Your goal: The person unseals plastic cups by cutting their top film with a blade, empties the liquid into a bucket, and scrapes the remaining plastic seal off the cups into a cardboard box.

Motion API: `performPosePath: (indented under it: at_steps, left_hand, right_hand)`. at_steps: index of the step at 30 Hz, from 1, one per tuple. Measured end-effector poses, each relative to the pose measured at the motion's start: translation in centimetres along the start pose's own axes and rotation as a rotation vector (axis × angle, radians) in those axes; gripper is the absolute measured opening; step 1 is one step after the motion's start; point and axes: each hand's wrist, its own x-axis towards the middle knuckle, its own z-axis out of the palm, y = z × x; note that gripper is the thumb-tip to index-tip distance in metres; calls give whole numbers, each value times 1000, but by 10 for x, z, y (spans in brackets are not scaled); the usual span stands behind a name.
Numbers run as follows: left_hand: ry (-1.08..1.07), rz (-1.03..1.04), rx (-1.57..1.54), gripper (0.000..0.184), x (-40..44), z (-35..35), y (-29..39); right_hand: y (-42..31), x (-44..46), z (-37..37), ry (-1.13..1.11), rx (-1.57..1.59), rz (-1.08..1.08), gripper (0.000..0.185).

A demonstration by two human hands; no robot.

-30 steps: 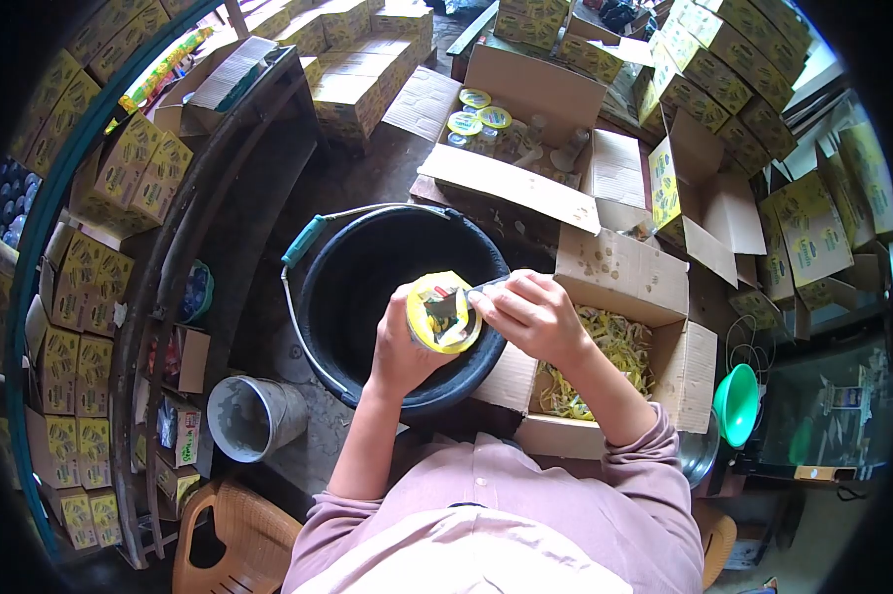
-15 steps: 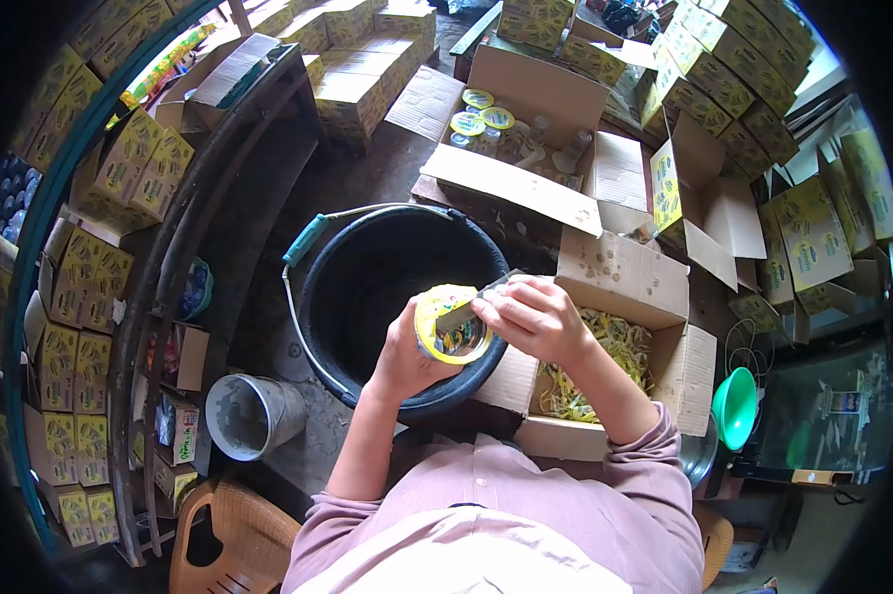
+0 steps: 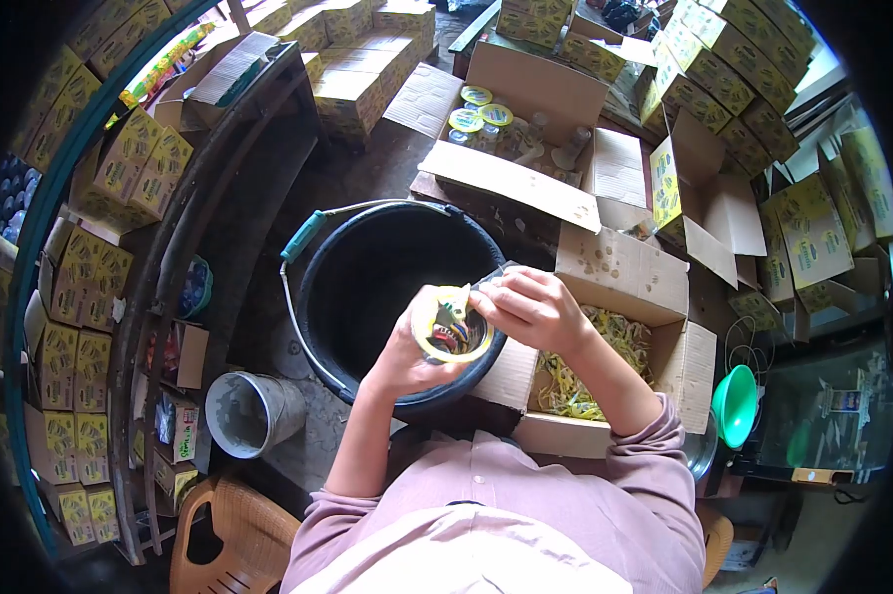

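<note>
Yellow printed boxes (image 3: 78, 364) are filling the shelves down the left side of the frame, and more of them are standing in stacks (image 3: 362, 64) along the top and in the upper right. At the upper centre, an open carton (image 3: 511, 185) is holding cups with yellow-rimmed lids (image 3: 494, 114) in its left part and clear pieces farther right. Just left of centre, a large black bucket (image 3: 352, 282) is standing with its handle lying out to the left.

Over the bucket's lower right part, near the middle of the frame, a yellow-rimmed cup (image 3: 452, 335) is tilting its mouth toward the camera. The left hand (image 3: 404, 353) is gripping it around the side, fingers wrapped. The right hand (image 3: 532, 309) is pinching a thin dark piece (image 3: 493, 277) at the cup's upper right edge; what that piece is, one cannot tell.

Right of centre, another open carton (image 3: 696, 364) is holding a heap of yellow strips (image 3: 572, 391), the right forearm crossing above it. A green bowl (image 3: 736, 408) is sitting farther right, while a grey bucket (image 3: 253, 416) is leaning at the lower left, above an orange chair (image 3: 243, 540).
</note>
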Motion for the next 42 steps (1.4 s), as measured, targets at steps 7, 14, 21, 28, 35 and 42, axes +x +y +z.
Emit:
performPosePath:
  at_steps: [7, 14, 21, 28, 35, 42]
  left_hand:
    - [316, 82, 392, 61, 5, 5, -5]
    - [363, 164, 464, 63, 2, 5, -9]
    - [337, 226, 558, 66, 4, 10, -13]
    - [208, 111, 373, 56, 6, 9, 4]
    - [-57, 11, 61, 54, 1, 4, 0]
    - [-280, -222, -335, 64, -11, -6, 3]
  right_hand:
    - [1, -1, 0, -39, -50, 42, 17]
    - [1, -7, 1, -19, -55, 76, 17]
    - [0, -1, -1, -46, -29, 46, 17]
    - [2, -5, 1, -42, 15, 13, 14]
    - [6, -6, 1, 15, 92, -43, 9]
    - [2, -3, 4, 66, 96, -81, 8]
